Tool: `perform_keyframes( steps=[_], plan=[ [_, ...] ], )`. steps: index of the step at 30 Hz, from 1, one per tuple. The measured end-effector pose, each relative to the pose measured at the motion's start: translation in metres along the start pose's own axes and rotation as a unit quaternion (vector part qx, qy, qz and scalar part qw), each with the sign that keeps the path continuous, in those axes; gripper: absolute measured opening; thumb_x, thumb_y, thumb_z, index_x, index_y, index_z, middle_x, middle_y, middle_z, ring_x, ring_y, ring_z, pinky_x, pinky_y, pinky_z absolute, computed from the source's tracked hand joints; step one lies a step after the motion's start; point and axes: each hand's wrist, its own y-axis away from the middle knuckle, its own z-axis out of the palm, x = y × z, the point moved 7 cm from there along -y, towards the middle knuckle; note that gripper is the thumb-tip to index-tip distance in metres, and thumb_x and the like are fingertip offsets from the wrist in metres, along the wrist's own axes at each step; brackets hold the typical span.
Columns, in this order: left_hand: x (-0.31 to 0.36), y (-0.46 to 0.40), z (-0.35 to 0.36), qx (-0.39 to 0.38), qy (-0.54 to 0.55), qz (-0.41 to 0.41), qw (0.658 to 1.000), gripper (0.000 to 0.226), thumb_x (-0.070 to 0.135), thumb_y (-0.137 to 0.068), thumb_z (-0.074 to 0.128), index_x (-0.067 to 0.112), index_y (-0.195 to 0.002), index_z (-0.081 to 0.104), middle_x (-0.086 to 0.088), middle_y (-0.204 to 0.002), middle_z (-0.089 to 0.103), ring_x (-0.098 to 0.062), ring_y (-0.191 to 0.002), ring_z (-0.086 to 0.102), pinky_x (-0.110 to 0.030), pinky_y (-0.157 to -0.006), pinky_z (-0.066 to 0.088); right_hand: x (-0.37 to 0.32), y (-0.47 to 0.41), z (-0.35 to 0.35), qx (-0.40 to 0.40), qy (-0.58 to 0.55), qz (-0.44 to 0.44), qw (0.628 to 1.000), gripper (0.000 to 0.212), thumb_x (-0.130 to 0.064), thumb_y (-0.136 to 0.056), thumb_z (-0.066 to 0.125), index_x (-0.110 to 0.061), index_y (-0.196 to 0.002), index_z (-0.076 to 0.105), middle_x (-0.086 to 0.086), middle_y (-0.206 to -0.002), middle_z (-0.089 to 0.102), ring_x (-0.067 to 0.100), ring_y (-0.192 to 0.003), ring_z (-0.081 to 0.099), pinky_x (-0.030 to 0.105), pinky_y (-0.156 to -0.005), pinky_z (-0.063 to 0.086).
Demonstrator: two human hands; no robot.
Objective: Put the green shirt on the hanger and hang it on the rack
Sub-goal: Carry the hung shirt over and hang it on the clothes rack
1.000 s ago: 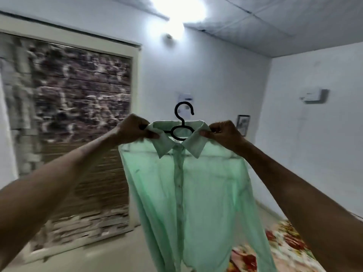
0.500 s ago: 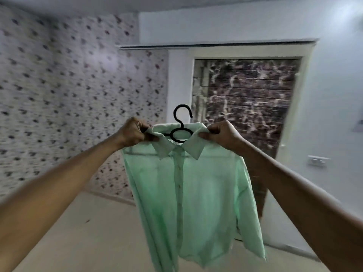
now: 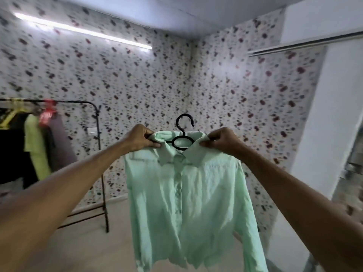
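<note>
Left hand (image 3: 140, 139) and right hand (image 3: 222, 141) each pinch a shoulder of the green shirt (image 3: 186, 203), held up mid-air on the black hanger (image 3: 183, 134). Rack (image 3: 98, 154) stands well left, apart from it, other clothes (image 3: 36, 146) on it.

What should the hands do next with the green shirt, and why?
Probably carry it left toward the rack. The green shirt already hangs on the black hanger, its hook free above the collar. The left hand and right hand grip the shoulders, and the rack's black rail, with clothes on it, stands off to the left.
</note>
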Motion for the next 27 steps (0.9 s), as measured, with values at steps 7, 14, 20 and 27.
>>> perform_keyframes(
  steps=[7,14,20,27],
  plan=[
    [-0.126,-0.018,-0.089,0.083,-0.046,-0.104,0.990,0.026,0.025,-0.065,0.096,0.021,-0.057,0.071,0.020,-0.042,0.052,0.008,-0.040,0.042,-0.014,-0.046,0.033,-0.006,-0.150,0.126,-0.069,-0.065,-0.043,0.995,0.020,-0.033,-0.080,0.086,-0.013,-0.082,0.081,0.006,-0.069,0.073,0.010,-0.060,0.059,0.027,-0.057,0.047],
    [-0.280,-0.041,-0.192,0.148,-0.055,-0.170,0.973,0.047,0.047,-0.054,0.094,0.007,-0.076,0.081,0.004,-0.061,0.069,-0.003,-0.057,0.052,-0.026,-0.055,0.042,-0.036,-0.308,0.285,-0.129,-0.126,-0.093,0.979,0.015,-0.028,-0.079,0.087,-0.015,-0.078,0.080,-0.006,-0.062,0.067,0.008,-0.055,0.054,0.020,-0.051,0.040],
    [-0.411,-0.107,-0.289,0.177,-0.049,-0.181,0.966,0.054,0.047,-0.054,0.097,0.003,-0.081,0.081,-0.016,-0.067,0.069,-0.009,-0.062,0.051,-0.028,-0.058,0.042,-0.069,-0.458,0.399,-0.146,-0.143,-0.108,0.973,0.013,-0.029,-0.079,0.088,-0.019,-0.075,0.079,-0.007,-0.061,0.069,0.007,-0.051,0.055,0.020,-0.052,0.042],
    [-0.538,-0.198,-0.363,0.179,-0.064,-0.209,0.959,0.052,0.040,-0.058,0.098,0.001,-0.087,0.080,-0.008,-0.072,0.067,-0.013,-0.068,0.054,-0.030,-0.063,0.044,-0.081,-0.612,0.492,-0.147,-0.142,-0.101,0.974,0.015,-0.029,-0.079,0.087,-0.017,-0.087,0.082,0.008,-0.084,0.079,0.017,-0.066,0.066,0.033,-0.064,0.055]
  ],
)
